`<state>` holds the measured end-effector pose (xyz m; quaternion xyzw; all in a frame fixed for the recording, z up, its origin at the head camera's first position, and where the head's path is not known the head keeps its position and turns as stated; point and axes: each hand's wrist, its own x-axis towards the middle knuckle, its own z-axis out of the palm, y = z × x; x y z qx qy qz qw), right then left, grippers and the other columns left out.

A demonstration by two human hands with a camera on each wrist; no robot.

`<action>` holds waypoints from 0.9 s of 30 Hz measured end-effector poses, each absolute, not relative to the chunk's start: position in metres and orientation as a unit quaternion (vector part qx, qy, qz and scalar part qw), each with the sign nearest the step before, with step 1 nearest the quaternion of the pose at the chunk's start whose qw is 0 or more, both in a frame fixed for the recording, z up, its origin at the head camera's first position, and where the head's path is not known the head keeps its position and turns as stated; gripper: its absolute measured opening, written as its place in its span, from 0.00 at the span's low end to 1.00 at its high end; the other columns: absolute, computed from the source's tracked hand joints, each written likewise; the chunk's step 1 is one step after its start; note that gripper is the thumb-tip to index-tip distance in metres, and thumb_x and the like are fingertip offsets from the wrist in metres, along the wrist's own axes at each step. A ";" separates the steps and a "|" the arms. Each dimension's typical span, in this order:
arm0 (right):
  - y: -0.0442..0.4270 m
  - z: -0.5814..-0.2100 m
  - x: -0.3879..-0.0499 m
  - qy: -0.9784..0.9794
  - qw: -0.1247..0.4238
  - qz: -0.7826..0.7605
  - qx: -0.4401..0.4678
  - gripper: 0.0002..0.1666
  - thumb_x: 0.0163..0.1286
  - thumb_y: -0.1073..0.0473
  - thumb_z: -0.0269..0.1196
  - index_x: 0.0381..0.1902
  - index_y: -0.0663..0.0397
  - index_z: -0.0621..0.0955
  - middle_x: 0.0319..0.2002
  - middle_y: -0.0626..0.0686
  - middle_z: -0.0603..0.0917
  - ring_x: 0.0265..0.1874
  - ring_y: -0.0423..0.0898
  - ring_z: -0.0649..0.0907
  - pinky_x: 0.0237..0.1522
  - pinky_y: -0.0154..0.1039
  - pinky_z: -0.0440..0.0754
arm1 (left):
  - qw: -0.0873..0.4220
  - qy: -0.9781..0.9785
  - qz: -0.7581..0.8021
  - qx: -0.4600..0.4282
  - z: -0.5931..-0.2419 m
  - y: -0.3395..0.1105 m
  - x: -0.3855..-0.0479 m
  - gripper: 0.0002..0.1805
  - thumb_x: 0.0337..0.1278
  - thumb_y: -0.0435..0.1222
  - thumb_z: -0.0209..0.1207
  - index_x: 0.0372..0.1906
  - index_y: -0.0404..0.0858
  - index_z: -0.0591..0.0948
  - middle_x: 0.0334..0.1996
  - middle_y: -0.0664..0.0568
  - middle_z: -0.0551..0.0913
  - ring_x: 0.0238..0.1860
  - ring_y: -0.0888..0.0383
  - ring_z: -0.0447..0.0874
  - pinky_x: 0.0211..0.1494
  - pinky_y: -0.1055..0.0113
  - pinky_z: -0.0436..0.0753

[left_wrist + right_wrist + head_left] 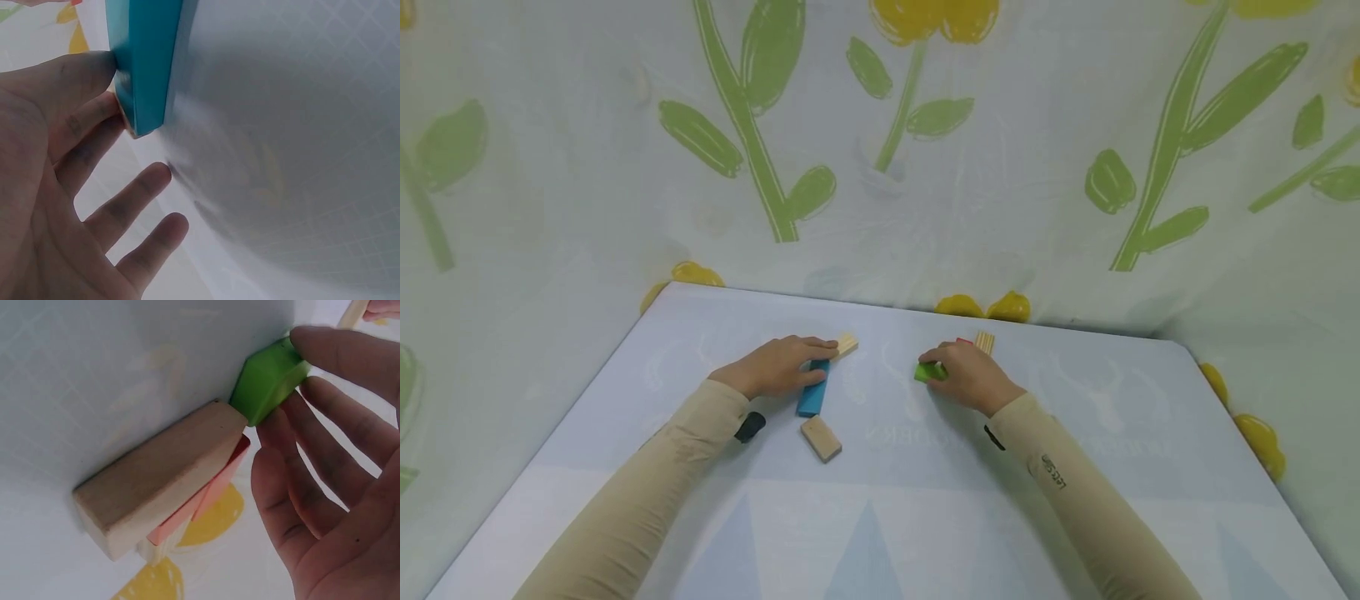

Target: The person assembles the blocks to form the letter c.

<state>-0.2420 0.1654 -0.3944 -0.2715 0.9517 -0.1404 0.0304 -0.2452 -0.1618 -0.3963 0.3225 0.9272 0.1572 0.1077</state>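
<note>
- Left hand (775, 367) reaches forward, thumb and forefinger pinching the blue block (812, 398) toward the worktop's (955, 533) far edge; two fingers spread free.
- Right hand (973, 372) angles inward, thumb and fingertips gripping the green block (922, 372), also toward that edge.

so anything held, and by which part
Right hand pinches the green angular block at the end away from the pale oblong wooden block. Left hand: thumb touches the blue rectangular block near one end; grip unclear.
</note>
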 end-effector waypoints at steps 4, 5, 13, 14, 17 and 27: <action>0.166 -0.394 -0.239 0.952 0.036 -0.141 -0.269 0.21 0.62 0.64 0.73 0.54 0.56 0.87 0.45 0.51 0.87 0.41 0.45 0.81 0.48 0.41 0.82 | 0.109 0.927 0.158 0.321 -0.395 -0.162 -0.244 0.28 0.73 0.40 0.59 0.72 0.35 0.72 0.74 0.46 0.69 0.72 0.40 0.66 0.72 0.44 0.67; 0.167 -0.394 -0.239 0.953 0.036 -0.140 -0.267 0.21 0.62 0.63 0.73 0.55 0.55 0.86 0.46 0.51 0.87 0.42 0.45 0.81 0.49 0.41 0.82 | 0.109 0.928 0.158 0.321 -0.395 -0.162 -0.243 0.28 0.73 0.40 0.59 0.72 0.35 0.72 0.74 0.46 0.69 0.73 0.41 0.66 0.73 0.44 0.67; 0.170 -0.394 -0.238 0.959 0.030 -0.126 -0.253 0.23 0.63 0.60 0.74 0.56 0.55 0.86 0.48 0.52 0.87 0.45 0.46 0.81 0.51 0.45 0.82 | 0.107 0.927 0.159 0.323 -0.395 -0.162 -0.244 0.27 0.73 0.40 0.58 0.72 0.35 0.72 0.74 0.46 0.69 0.73 0.40 0.66 0.72 0.43 0.67; 0.170 -0.394 -0.238 0.959 0.029 -0.125 -0.253 0.23 0.62 0.60 0.74 0.56 0.55 0.86 0.48 0.52 0.87 0.45 0.46 0.81 0.51 0.45 0.82 | 0.106 0.927 0.160 0.323 -0.395 -0.162 -0.244 0.27 0.73 0.40 0.59 0.72 0.35 0.73 0.74 0.46 0.69 0.72 0.40 0.66 0.72 0.43 0.67; 0.171 -0.395 -0.239 0.959 0.024 -0.125 -0.255 0.22 0.62 0.60 0.74 0.55 0.55 0.86 0.48 0.52 0.87 0.45 0.46 0.81 0.51 0.45 0.82 | 0.106 0.927 0.160 0.323 -0.395 -0.162 -0.243 0.27 0.73 0.40 0.59 0.72 0.35 0.73 0.74 0.46 0.69 0.72 0.40 0.66 0.72 0.43 0.67; 0.167 -0.395 -0.243 0.952 -0.011 -0.132 -0.277 0.20 0.64 0.62 0.72 0.55 0.55 0.86 0.47 0.52 0.87 0.44 0.47 0.84 0.51 0.45 0.83 | 0.104 0.926 0.168 0.323 -0.394 -0.162 -0.243 0.27 0.73 0.40 0.59 0.71 0.35 0.73 0.74 0.46 0.69 0.72 0.41 0.66 0.73 0.44 0.67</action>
